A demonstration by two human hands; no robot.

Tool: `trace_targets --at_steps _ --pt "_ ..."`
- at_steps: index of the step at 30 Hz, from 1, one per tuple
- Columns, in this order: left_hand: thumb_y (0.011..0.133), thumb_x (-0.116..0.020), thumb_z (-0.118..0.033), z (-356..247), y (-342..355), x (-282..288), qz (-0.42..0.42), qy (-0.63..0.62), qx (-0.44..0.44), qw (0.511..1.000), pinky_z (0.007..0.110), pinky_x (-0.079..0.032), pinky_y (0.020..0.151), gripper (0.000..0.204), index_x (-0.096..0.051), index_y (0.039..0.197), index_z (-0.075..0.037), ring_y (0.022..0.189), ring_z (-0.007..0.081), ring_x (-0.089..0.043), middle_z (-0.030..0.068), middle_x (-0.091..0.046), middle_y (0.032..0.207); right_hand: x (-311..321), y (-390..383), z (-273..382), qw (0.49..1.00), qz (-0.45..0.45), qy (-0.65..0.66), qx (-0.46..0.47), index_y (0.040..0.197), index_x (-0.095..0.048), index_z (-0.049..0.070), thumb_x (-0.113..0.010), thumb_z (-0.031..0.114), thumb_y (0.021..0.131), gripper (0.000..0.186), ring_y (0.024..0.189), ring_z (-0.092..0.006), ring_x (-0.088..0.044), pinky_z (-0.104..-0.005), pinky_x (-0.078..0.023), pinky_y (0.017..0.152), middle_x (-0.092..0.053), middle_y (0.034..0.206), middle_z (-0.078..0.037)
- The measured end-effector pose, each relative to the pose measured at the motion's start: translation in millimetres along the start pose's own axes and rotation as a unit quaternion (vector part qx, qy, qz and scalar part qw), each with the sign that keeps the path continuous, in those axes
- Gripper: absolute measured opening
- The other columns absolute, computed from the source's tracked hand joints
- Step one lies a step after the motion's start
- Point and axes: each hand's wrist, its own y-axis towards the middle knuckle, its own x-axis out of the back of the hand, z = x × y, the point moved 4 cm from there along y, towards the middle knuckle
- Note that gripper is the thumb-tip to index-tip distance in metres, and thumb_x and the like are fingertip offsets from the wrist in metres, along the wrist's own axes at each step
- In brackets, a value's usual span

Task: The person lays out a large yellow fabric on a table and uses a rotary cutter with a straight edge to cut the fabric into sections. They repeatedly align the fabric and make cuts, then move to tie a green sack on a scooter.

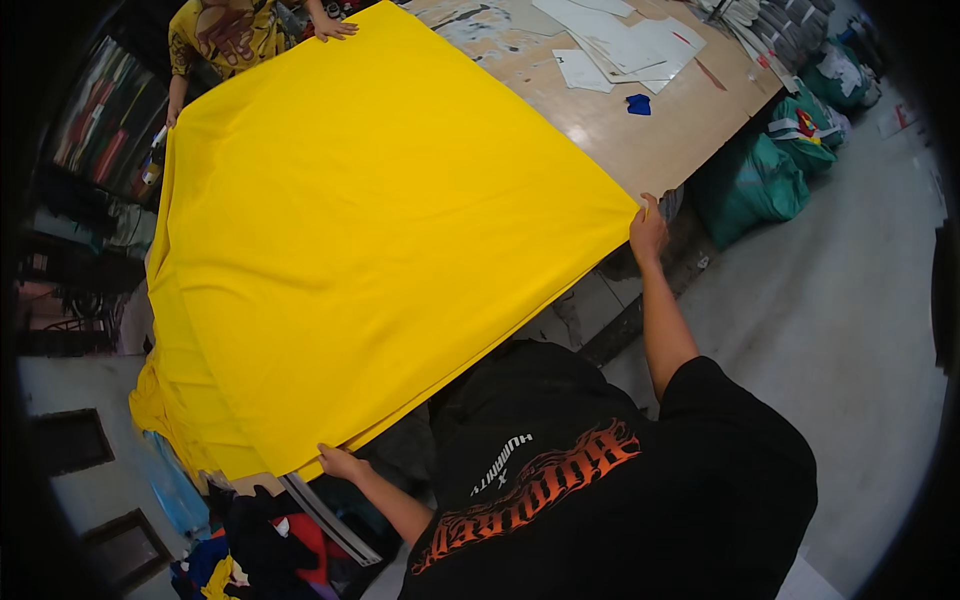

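Across the counter lies the yellow fabric, its near edge pinched by the left hand toward one end and the right hand at the corner — a co-worker stands opposite. Pulling evenly with both should smooth it best — jerking could skew the cloth.

From my end I can't see what lies beneath the yellow cloth, which hides much of the worktop. The upper edge cuts off the co-worker at the chest, the cloth hides some fingers of the left hand, and the stacked things at far left are too dim for me to identify.
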Motion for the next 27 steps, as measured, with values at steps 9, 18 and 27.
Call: trace_targets --at_steps 9,18,27 --pt "0.106 -0.050 -0.042 -23 66 26 -0.117 0.123 -0.086 0.982 0.045 -0.052 0.089 0.060 -0.064 0.108 0.016 0.096 0.0424 -0.066 0.0310 -0.069 0.111 -12 0 5 0.998 0.028 -0.054 -0.016 0.135 -0.060 0.027 -0.054 0.021 0.099 0.037 0.095 -0.0452 -0.069 -0.0546 -0.054 0.082 -0.073 0.098 -0.024" --pt "0.109 -0.036 -0.039 -1 21 48 -0.253 0.105 -0.062 0.960 0.050 -0.052 0.095 0.061 -0.065 0.121 0.014 0.109 0.0493 -0.066 0.0334 -0.068 0.118 13 7 4 0.998 0.000 -0.053 -0.026 0.136 -0.058 0.029 -0.053 0.022 0.101 0.036 0.097 -0.0443 -0.069 -0.0548 -0.054 0.081 -0.073 0.099 -0.022" --pt "0.109 -0.040 -0.041 -18 27 45 -0.218 0.186 -0.107 0.952 0.050 -0.052 0.090 0.060 -0.068 0.118 0.011 0.105 0.0492 -0.066 0.0317 -0.069 0.116 -3 10 0 0.997 0.040 -0.061 -0.027 0.135 -0.059 0.028 -0.053 0.021 0.101 0.035 0.100 -0.0424 -0.069 -0.0535 -0.053 0.082 -0.073 0.104 -0.021"
